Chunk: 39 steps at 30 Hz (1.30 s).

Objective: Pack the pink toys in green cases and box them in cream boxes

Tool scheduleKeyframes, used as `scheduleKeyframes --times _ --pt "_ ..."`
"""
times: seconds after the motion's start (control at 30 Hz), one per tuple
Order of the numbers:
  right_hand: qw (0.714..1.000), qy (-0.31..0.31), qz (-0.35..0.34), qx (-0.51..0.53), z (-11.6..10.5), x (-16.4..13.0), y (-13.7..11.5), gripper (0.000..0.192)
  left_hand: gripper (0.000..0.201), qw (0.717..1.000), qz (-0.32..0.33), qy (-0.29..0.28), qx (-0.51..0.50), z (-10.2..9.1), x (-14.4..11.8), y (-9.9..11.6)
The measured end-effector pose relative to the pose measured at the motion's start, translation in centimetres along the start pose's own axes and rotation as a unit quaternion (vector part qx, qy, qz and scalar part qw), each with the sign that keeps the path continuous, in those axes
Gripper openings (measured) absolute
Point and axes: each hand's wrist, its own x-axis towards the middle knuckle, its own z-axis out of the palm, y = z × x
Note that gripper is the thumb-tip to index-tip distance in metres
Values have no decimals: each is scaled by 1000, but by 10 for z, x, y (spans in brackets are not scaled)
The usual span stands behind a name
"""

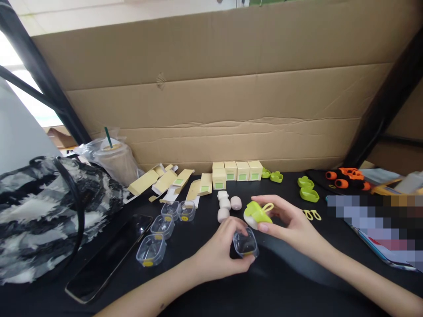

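My left hand point(220, 253) grips a small clear plastic box point(246, 243) low over the black table point(185, 281). Just above and to the right, my right hand point(289, 220) holds a lime-green heart-shaped piece with a white part under it point(256, 214) and a thin yellow loop at its top. Three pale pink rounded pieces point(226, 205) lie on the table just behind my hands. Several more clear boxes point(162, 226) stand in a row to the left of my left hand.
Small cream cartons point(237, 171) and flat unfolded ones point(167, 181) line the back by a cardboard wall. Green heart pieces point(308, 189), yellow loops point(312, 215) and orange parts point(346, 178) lie right. A phone point(110, 259), patterned bag point(39, 215) and bagged drink cup point(115, 160) sit left.
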Motion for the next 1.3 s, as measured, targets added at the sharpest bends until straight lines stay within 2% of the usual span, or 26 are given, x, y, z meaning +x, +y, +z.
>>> scheduleKeyframes --times 0.13,0.23,0.4,0.57,0.77,0.97,1.1,1.3 --pt "999 -41 11 8 7 -5 4 44 41 997 -53 -17 -47 3 -2 -1" --pt "998 -47 -12 -28 10 -7 6 45 45 993 -68 -11 -91 5 -3 -1" --pt "986 -69 -55 -143 8 -7 1 34 47 992 -52 -7 -115 7 -2 -2" --pt "976 -112 -79 -171 9 -6 -2 29 48 993 -43 -10 -113 7 -1 -4" --pt "964 -125 -87 -220 8 -5 -3 29 48 994 -39 -12 -102 7 -1 -3" --pt "961 -144 -43 -234 9 -6 -3 27 49 993 -28 -22 -108 6 -2 -5" --pt "952 -166 -40 -254 10 -6 -3 21 51 994 -33 -26 -99 7 -2 -6" --pt "928 -199 -90 -303 9 -7 -2 22 53 995 -19 -20 -91 8 -2 -7"
